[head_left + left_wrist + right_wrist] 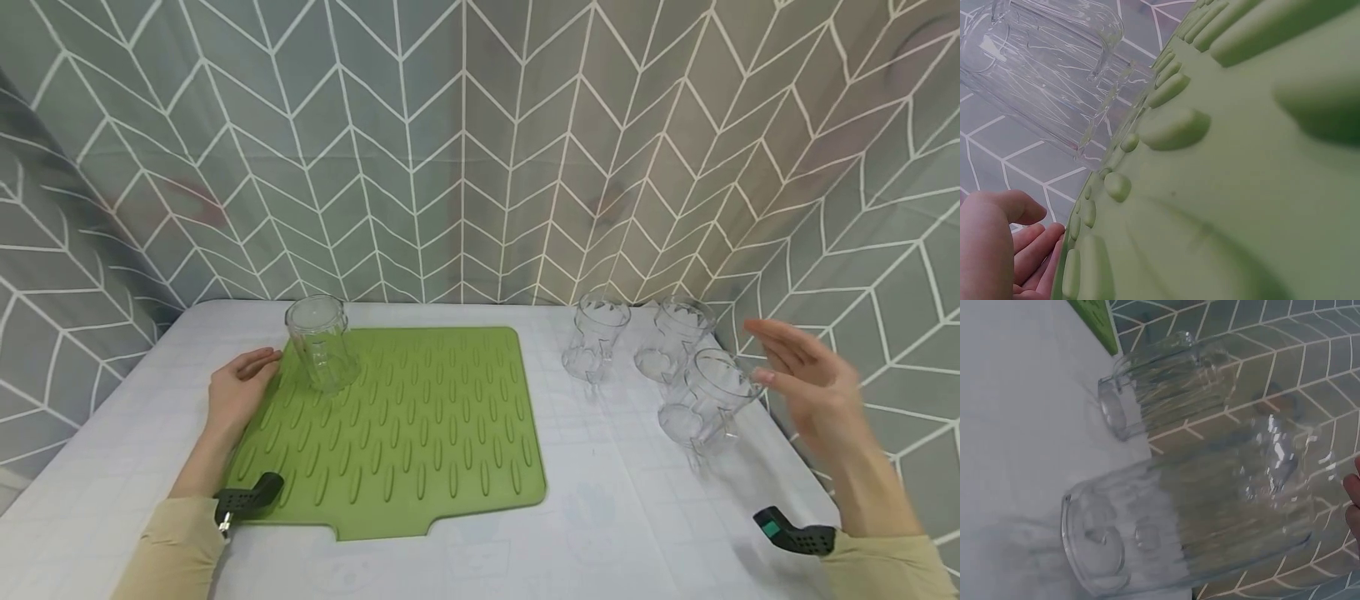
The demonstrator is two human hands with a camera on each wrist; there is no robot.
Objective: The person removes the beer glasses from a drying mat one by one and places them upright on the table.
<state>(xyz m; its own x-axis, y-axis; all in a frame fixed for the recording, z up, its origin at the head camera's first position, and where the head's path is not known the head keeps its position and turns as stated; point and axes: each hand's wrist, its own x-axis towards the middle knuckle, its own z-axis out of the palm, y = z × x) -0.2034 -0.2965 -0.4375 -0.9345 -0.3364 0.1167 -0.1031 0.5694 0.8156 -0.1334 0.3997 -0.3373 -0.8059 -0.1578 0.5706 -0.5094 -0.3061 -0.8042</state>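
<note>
A clear glass mug [322, 346] stands upright at the far left corner of a green ridged mat [420, 454]. My left hand [242, 390] rests at the mat's left edge, beside that mug, with loosely bent fingers and nothing in them. The left wrist view shows its fingertips [1054, 232] right at the rim of the mat. On the right, three more clear mugs stand together: a back left one [596, 337], a back right one [673, 340] and a front one [708, 398]. My right hand [817, 387] hovers just right of the front mug, thumb near its rim, fingers extended and holding nothing.
A white cloth [592, 517] covers the table under the mat and mugs. Grey patterned curtains [465, 167] hang close behind the table and along both sides, the right one near my right hand.
</note>
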